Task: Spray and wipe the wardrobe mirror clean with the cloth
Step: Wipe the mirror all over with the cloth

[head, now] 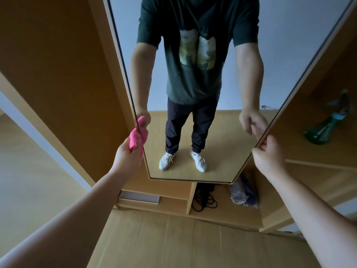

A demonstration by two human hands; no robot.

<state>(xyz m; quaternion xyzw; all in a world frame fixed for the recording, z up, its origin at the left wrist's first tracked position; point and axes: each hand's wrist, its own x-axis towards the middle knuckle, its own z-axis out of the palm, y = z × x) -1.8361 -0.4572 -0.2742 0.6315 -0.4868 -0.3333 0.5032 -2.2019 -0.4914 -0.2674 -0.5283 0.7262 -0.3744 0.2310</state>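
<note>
The tall wardrobe mirror [228, 132] fills the middle of the head view and reflects a person standing on a wooden floor. My left hand [126, 154] is closed around a pink cloth [135, 140], held against the mirror's left edge near its lower part. At the mirror's right edge my right hand [269, 155] pinches the frame with thumb and fingers. A green spray bottle [326, 126] stands on a wardrobe shelf to the right, apart from both hands.
Wooden wardrobe panels [63, 74] flank the mirror. Below it, open compartments hold a flat white box [139, 197], a coil of black cable [203, 201] and a bundled bag [242, 193]. A wooden floor [173, 242] lies in front.
</note>
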